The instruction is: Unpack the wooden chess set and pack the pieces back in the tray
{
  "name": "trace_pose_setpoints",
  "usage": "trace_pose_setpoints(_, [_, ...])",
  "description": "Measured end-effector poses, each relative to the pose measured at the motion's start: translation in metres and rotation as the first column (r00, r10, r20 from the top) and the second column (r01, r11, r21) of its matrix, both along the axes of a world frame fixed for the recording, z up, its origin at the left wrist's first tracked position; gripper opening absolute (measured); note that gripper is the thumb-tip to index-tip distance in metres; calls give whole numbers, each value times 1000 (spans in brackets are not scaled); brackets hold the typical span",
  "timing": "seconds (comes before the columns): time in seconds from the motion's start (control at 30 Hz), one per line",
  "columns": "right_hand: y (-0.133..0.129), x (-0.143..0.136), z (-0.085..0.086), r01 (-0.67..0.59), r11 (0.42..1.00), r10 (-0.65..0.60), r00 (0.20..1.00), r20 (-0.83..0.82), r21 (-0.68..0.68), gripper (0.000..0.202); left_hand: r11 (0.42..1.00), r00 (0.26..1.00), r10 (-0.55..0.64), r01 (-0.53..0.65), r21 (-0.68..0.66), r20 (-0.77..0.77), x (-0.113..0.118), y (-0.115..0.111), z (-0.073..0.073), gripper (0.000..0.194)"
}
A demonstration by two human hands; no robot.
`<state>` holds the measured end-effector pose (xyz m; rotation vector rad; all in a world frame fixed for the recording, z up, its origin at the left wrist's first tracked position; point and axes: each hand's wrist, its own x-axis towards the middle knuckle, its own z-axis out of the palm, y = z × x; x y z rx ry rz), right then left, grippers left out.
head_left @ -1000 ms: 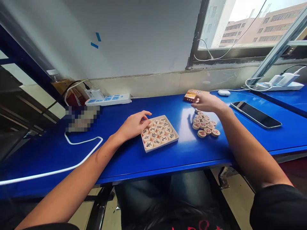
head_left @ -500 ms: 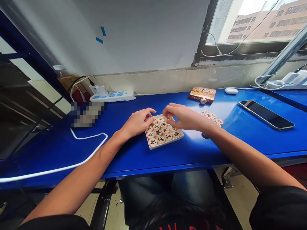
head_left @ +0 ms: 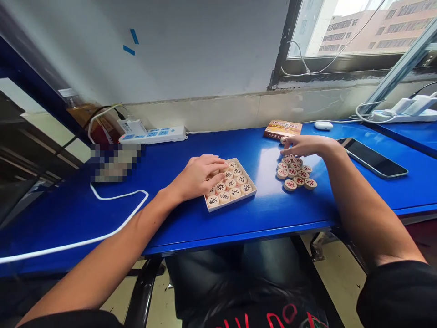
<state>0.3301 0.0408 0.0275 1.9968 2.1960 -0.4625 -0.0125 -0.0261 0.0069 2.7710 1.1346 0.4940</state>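
Note:
Several round wooden Chinese chess pieces [head_left: 235, 192] lie in rows inside a shallow white box [head_left: 233, 200] on the blue table. My left hand [head_left: 201, 176] rests over the box's left side, fingers stretched across the pieces and covering some of them. To the right of the box, more pieces [head_left: 292, 172] lie in a loose cluster, most with red characters. Over the far end of that cluster hangs my right hand [head_left: 303, 146], fingertips pointing down and apart. A single piece [head_left: 283, 140] by the printed box lid sits right beside these fingertips; whether they touch it is unclear.
The brown printed lid [head_left: 282, 129] lies near the wall. A phone [head_left: 373, 157] and a white earphone case [head_left: 323, 125] are at the right. A power strip [head_left: 157, 135] stands at the back left, and a white cable [head_left: 112, 239] curves across the table's left side.
My right hand has moved from above the box to the right, over the loose pieces. My left hand has stayed at the box and spread further over its pieces. The view has shifted slightly.

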Motion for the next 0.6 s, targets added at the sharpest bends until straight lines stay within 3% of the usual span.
trace_pose_setpoints(0.1, [1,-1,-2,18,998,-21,999,-40,-64,26,998,999,45,-44,43,-20,-1,1,0,35])
trace_pose_setpoints(0.23, [-2,-18,-1,-37,984,49,996,-68,177,21,996,996,74,-72,44,-40,-2,0,2,34])
trace_pose_setpoints(0.37, [-19,-54,3,-157,880,277,936,-217,448,15,996,996,80,-78,41,-46,-2,-1,3,34])
trace_pose_setpoints(0.47, [-35,-89,0,-319,768,545,781,-305,556,7,996,996,79,-77,34,-41,-3,0,3,33])
trace_pose_setpoints(0.53, [-42,-108,-6,-370,712,634,705,-318,597,11,997,997,73,-72,31,-34,-4,1,2,33])
trace_pose_setpoints(0.6, [-44,-117,-13,-375,691,656,685,-317,618,16,998,997,67,-66,23,-25,-6,3,1,33])
